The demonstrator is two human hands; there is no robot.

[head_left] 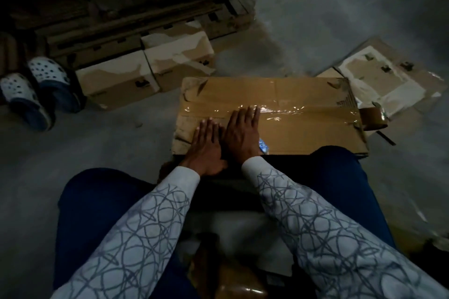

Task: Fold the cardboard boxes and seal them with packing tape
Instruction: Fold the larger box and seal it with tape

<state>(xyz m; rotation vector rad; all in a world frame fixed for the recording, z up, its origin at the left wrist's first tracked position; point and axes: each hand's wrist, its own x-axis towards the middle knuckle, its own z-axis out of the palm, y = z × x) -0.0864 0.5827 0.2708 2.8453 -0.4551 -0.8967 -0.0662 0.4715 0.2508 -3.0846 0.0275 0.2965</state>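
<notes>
A brown cardboard box (298,133) lies on the floor between my knees, flaps closed. A shiny strip of clear packing tape (279,110) runs along its middle seam. My left hand (206,143) lies flat on the box's near left part, fingers straight. Beside it, touching it, my right hand (240,133) presses flat with its fingertips on the tape strip. A brown roll of packing tape (371,119) hangs at the box's right end, still joined to the strip.
Two folded boxes (145,70) stand at the back left before a dark stack of flat cardboard (136,22). Flattened cardboard (388,80) lies at the right. Someone's white-and-blue clogs (36,90) are at the left edge. Grey floor surrounds everything.
</notes>
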